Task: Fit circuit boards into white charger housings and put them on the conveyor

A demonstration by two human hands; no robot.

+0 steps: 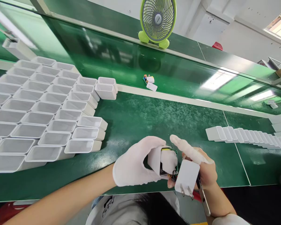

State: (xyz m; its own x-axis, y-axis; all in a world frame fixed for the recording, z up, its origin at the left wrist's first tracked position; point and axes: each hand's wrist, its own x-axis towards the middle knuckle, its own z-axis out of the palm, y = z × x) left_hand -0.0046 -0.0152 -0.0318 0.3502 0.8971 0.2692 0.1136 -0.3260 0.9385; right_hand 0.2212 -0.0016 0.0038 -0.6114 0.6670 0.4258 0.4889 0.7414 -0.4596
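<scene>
My left hand [137, 164], in a white glove, wraps round a white charger housing [154, 158] with its open end toward the right. A circuit board with a lump of white filler [169, 161] shows in that opening. My right hand [207, 170] is close beside it, with a white cover on one outstretched finger. It holds a white plug cap [187, 175] whose two metal prongs point down. Dark wires appear to run between cap and board. A slim metal tool, perhaps tweezers [204, 200], sticks out below the right palm; its tip is hidden.
Many open white housings [46, 107] stand in rows on the green table [140, 118] at left. Another row of housings [244, 136] lies at right. A loose board with a white cap [151, 86] rests behind the pale strip. A green fan [158, 20] stands on the shelf.
</scene>
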